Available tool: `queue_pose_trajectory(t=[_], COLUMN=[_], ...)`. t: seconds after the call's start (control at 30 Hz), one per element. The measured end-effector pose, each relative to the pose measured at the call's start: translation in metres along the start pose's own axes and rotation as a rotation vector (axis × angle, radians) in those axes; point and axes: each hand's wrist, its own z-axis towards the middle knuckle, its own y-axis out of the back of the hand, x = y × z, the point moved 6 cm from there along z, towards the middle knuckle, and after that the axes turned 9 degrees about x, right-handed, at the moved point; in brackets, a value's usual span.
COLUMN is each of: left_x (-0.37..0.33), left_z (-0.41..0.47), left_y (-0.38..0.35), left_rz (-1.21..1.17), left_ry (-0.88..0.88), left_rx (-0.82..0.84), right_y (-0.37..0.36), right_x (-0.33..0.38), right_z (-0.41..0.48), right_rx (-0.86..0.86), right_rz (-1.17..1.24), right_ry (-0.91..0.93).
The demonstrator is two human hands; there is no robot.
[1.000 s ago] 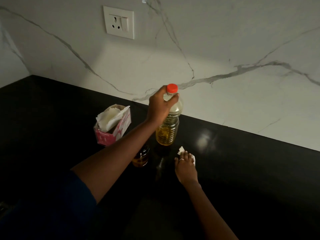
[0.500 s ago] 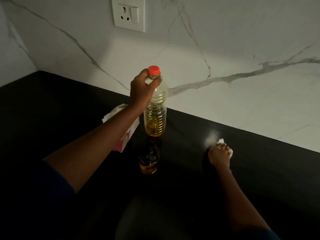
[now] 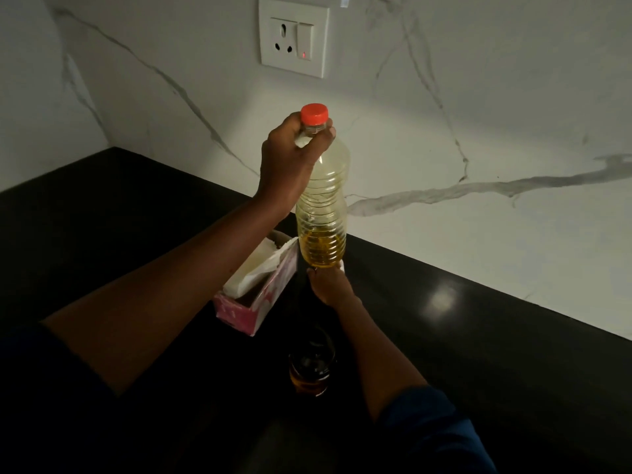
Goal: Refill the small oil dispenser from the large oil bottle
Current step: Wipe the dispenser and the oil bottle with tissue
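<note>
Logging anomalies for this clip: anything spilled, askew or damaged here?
Nothing plainly wrong. The large oil bottle is upright and capped, gripped by the left hand; the right hand presses a tissue at its base. No spill shows.

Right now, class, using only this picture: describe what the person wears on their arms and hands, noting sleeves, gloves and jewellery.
The left sleeve and the right sleeve are dark blue and end near the elbows, leaving both forearms bare. The left hand and the right hand wear no gloves. No watch or bracelet shows at either wrist. The light is too dim to tell about rings.
</note>
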Motion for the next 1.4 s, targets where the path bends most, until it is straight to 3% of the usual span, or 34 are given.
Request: queue_pose_trajectory(t=[0.2,0.37,0.53,0.73,0.93,1.17,1.27,1.4], left_x=[0.005,0.010,0.008,0.008,0.010,0.010,0.010,0.009], left_z=[0.002,-0.007,-0.019,-0.030,-0.035,-0.027,-0.027,-0.031], left_y=[-0.024,-0.064,-0.109,-0.140,-0.150,-0.158,-0.158,-0.148], left_rz=[-0.030,-0.084,-0.069,-0.059,-0.025,0.038,0.076,0.094], left_ry=[0.015,0.036,0.016,0.017,0.016,0.055,0.079,0.079], left_rx=[0.039,0.110,0.229,0.331,0.385,0.497,0.531,0.565], right_y=[0.023,0.063,0.085,0.062,0.036,-0.021,-0.036,-0.024], right_x=[-0.047,-0.146,-0.236,-0.256,-0.190,-0.080,-0.079,-0.119], right_z=[-0.025,-0.080,-0.166,-0.221,-0.193,-0.153,-0.167,-0.209], right_rx=[-0.131,-0.265,-0.410,-0.496,-0.437,-0.274,-0.209,-0.273], right_rz=[-0.125,-0.196,-0.045,0.108,0.032,-0.137,-0.026,-0.034], right_ry=[-0.038,-0.316,-0.639,-0.839,-0.740,-0.258,-0.169,-0.264])
